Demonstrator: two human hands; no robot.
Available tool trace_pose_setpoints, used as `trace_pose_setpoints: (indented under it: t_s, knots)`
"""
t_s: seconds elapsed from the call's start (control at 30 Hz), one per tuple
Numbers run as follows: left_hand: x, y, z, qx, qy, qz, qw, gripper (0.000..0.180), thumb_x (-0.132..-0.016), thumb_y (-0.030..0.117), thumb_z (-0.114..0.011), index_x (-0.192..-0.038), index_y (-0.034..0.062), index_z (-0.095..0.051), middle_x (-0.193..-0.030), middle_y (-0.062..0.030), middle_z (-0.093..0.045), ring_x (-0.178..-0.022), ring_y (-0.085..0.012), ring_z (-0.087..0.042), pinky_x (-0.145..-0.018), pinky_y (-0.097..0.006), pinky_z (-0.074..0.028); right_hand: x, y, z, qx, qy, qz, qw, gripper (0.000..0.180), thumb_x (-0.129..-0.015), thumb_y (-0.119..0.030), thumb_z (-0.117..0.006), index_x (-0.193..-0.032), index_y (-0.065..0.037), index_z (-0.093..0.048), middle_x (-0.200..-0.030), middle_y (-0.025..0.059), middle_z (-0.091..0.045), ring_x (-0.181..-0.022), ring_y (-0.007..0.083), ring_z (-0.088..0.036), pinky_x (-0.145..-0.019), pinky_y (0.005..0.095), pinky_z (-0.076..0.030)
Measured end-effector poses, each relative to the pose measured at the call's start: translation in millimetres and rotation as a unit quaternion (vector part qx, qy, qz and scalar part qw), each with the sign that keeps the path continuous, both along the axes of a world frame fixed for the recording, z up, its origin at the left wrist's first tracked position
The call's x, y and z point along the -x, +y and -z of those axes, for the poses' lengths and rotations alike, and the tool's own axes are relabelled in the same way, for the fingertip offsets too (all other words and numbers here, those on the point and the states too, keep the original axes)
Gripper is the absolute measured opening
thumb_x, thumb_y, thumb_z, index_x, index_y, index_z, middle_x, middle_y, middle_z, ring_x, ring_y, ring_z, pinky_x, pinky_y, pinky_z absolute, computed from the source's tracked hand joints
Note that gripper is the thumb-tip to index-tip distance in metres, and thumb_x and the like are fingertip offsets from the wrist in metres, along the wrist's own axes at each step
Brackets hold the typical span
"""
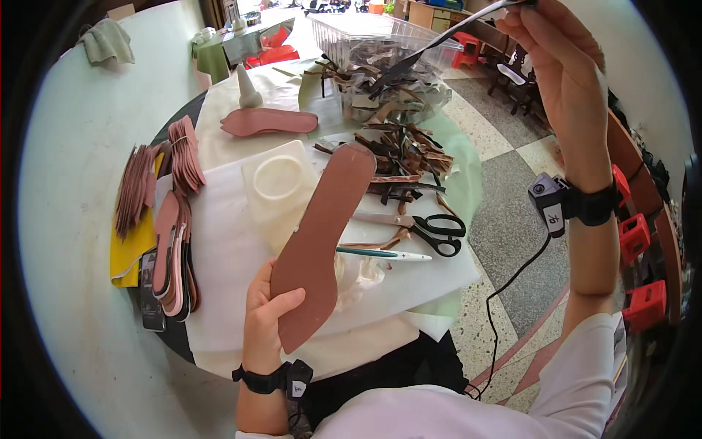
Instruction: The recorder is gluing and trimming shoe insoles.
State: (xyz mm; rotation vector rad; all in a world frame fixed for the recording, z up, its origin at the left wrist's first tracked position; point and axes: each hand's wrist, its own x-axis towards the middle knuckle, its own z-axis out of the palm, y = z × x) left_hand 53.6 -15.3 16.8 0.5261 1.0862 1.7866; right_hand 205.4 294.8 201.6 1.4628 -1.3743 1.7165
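My left hand (262,311) grips a reddish-brown shoe insole (318,234) near its lower end, the thumb lying across its face. The insole is tilted above the white-covered table. High at the upper right, my right hand (567,88) pinches one end of a long dark strip (401,69). The strip slants down to the left, in front of a clear plastic bin (329,35) holding scraps. Right of the insole lie black-handled scissors (437,228) and a teal and white pen-like tool (384,254). Beyond them is a heap of brown and black strips (409,154).
Bundled insoles (188,164) and layered insoles (167,256) line the table's left side, beside a phone (153,307) and yellow cloth (126,256). Farther back are another insole (269,123) and a cone-topped bottle (248,89). A translucent block (256,208) has a round recess. Red stools (645,304) stand right.
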Motion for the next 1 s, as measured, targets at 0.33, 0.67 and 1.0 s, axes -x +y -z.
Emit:
trace_pose_setpoints:
  t_s: [0.33,0.67,1.0]
  knots:
    - [2,-7,3,-0.043,-0.008,0.011,0.999,0.037,-0.075,0.0,-0.056,-0.111,-0.0027,-0.048,-0.101,-0.011,-0.06,-0.088,-0.0145,-0.06,-0.078,-0.025,-0.048,-16,-39,-24,0.045,-0.05,0.027,0.997,0.012,-0.085,0.002,-0.055,-0.092,0.0,-0.064,-0.086,0.0109,-0.066,-0.078,0.0175,-0.065,-0.076,0.0297,-0.053]
    - [3,-7,3,-0.062,-0.002,0.011,0.998,0.034,-0.076,0.001,-0.056,-0.109,-0.0026,-0.049,-0.099,-0.0099,-0.061,-0.084,-0.0142,-0.061,-0.074,-0.024,-0.049,-28,-63,-48,0.068,-0.1,0.022,0.992,0.014,-0.084,0.001,-0.054,-0.094,0.0,-0.064,-0.087,0.0129,-0.067,-0.08,0.019,-0.065,-0.079,0.0316,-0.053]
    - [5,-7,-3,-0.02,-0.002,0.007,1.0,0.035,-0.075,-0.001,-0.054,-0.109,-0.0022,-0.048,-0.1,-0.0097,-0.06,-0.087,-0.014,-0.058,-0.076,-0.025,-0.047,-5,-45,-3,-0.333,-0.162,0.769,0.521,0.028,-0.083,0.001,-0.054,-0.109,-0.004,-0.062,-0.106,0.0125,-0.064,-0.102,0.0193,-0.06,-0.092,0.0297,-0.045]
